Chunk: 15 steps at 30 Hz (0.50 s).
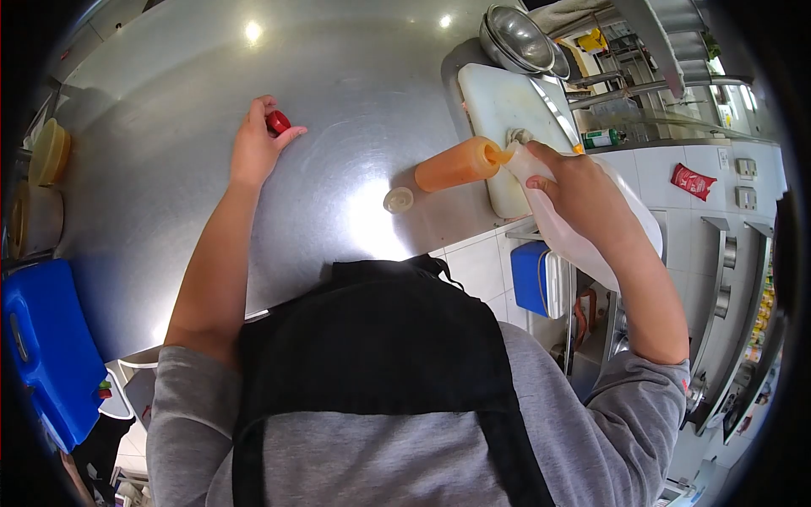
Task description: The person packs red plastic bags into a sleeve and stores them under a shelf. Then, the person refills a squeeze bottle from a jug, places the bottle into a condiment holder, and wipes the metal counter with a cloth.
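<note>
Orange bottle (452,166), right grip (581,188) holding white jug (564,230), neck partly hidden, left grip (258,142) holding red cap (277,123)

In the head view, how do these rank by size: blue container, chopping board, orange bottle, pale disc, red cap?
1. Blue container
2. Chopping board
3. Orange bottle
Smallest: pale disc and red cap, order unsure; the left hand partly covers the cap.
</note>
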{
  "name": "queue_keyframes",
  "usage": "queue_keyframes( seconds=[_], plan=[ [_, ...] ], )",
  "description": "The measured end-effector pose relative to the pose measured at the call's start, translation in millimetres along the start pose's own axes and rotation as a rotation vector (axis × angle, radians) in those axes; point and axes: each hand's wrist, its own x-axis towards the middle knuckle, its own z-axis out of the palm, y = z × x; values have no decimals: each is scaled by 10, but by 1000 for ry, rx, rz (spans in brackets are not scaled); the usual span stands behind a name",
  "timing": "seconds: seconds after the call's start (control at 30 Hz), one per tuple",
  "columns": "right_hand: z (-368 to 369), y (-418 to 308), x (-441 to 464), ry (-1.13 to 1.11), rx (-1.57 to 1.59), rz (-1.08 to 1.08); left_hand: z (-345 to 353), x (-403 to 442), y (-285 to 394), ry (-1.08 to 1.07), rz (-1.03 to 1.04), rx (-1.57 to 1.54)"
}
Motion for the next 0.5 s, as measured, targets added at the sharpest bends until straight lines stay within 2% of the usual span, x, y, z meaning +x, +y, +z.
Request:
queue_keyframes(
  seconds=[0.1,0.17,0.23,0.43,0.5],
  plan=[
    [5,-13,5,-12,-10,9,-2,-8,12,46,36,-5],
    [45,19,15,-2,12,3,-22,-6,45,-16,-57,-38],
    [70,35,18,9,35,-2,-2,-1,18,-2,-53,-31],
    [184,82,-34,39,233,94,24,-2,-49,39,-33,-25],
    [345,201,-91,244,344,-26,56,15,-109,50,4,-27]
  ],
)
